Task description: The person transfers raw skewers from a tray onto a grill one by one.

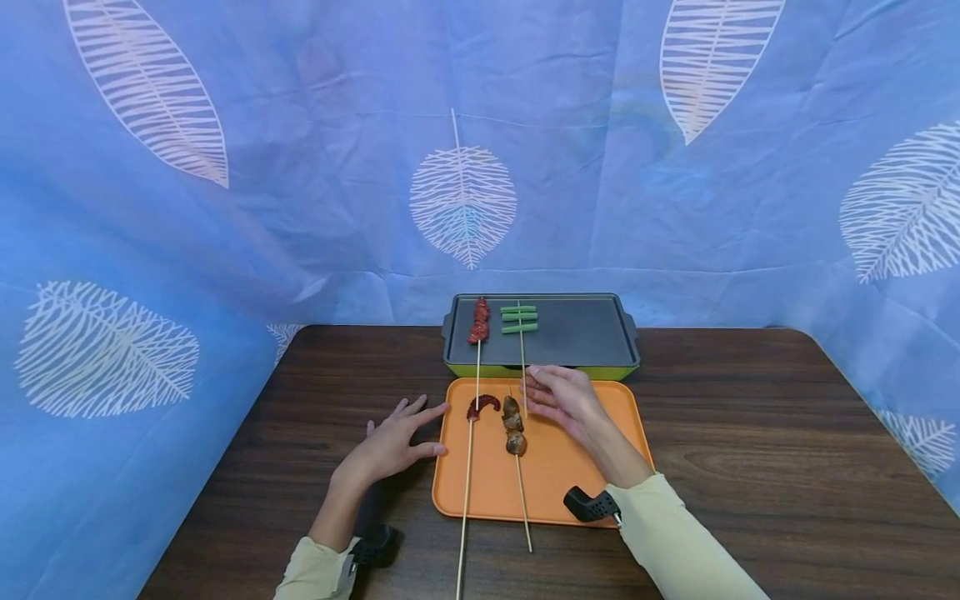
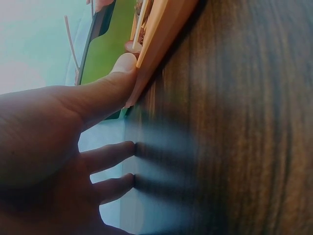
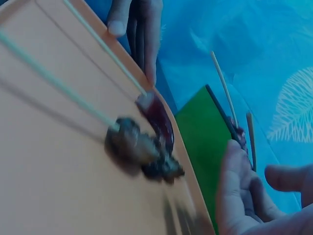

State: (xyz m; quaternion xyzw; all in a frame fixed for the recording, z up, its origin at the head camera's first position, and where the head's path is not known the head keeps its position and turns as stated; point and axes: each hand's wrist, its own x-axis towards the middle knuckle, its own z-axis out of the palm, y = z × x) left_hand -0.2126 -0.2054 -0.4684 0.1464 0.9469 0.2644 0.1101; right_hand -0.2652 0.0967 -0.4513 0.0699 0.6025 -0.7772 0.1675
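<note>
My right hand (image 1: pixel 566 404) is over the orange tray (image 1: pixel 570 467), beside the stick of a skewer of green vegetable pieces (image 1: pixel 519 317). In the right wrist view its thumb (image 3: pixel 288 177) stands apart from the fingers, with the stick's end (image 3: pixel 251 139) in the gap. The green pieces lie on the dark griddle plate (image 1: pixel 577 329), next to a skewer of red meat chunks (image 1: pixel 479 323). My left hand (image 1: pixel 386 450) spreads its fingers at the tray's left edge, thumb (image 2: pixel 124 63) right at the rim.
A dark red curled tentacle skewer (image 1: pixel 483 403) and a brown chunk skewer (image 1: pixel 513 425) lie on the tray, their sticks reaching past its front edge. The griddle has a green base (image 1: pixel 540 372) behind the tray. Blue leaf-print cloth (image 1: pixel 337 167) hangs behind the wooden table (image 1: pixel 750 433).
</note>
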